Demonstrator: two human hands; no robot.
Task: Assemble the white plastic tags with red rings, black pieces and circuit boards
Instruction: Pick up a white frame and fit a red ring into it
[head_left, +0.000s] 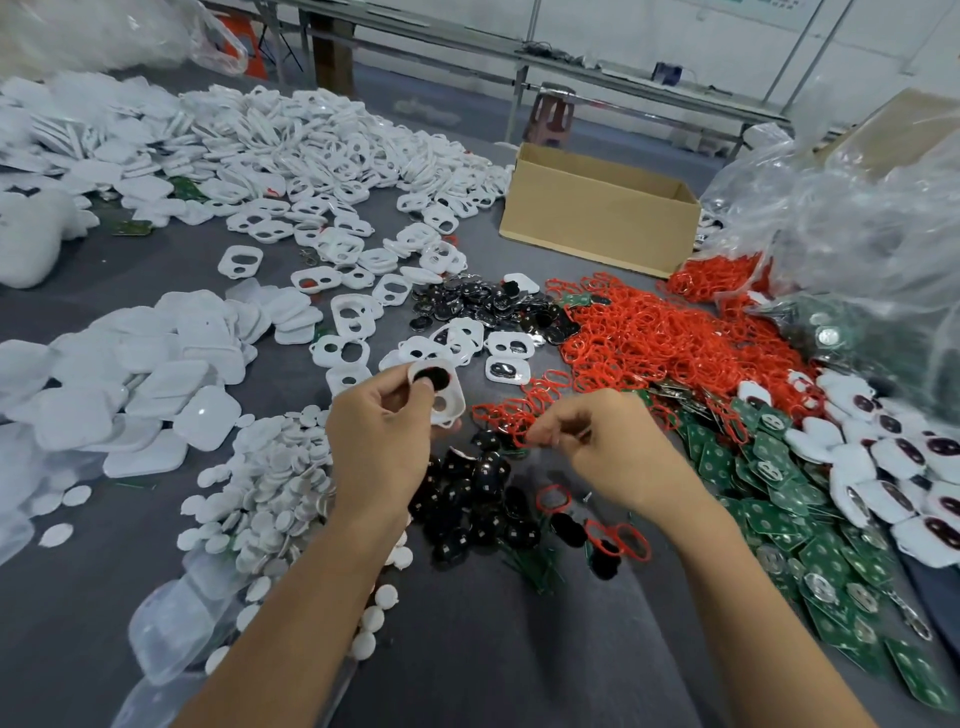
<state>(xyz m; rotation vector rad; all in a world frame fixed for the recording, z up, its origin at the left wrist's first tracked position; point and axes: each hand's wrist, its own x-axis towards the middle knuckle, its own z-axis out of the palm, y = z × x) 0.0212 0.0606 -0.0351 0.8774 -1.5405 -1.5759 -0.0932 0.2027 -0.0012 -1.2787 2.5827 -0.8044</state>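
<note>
Ring-fitting stage, seemingly: white tag shell (451, 410), black piece (436, 375) seated in its far opening, pinched in left hand (379, 436) above mid-worktop (156, 270); red ring (519, 434) pinched by right hand (602, 441) just right of it, next needing freeing from the tangle and seating in the shell.

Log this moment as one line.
left hand: holds white tag with black piece | right hand: pinches red ring | stage: ring not yet fitted
</note>
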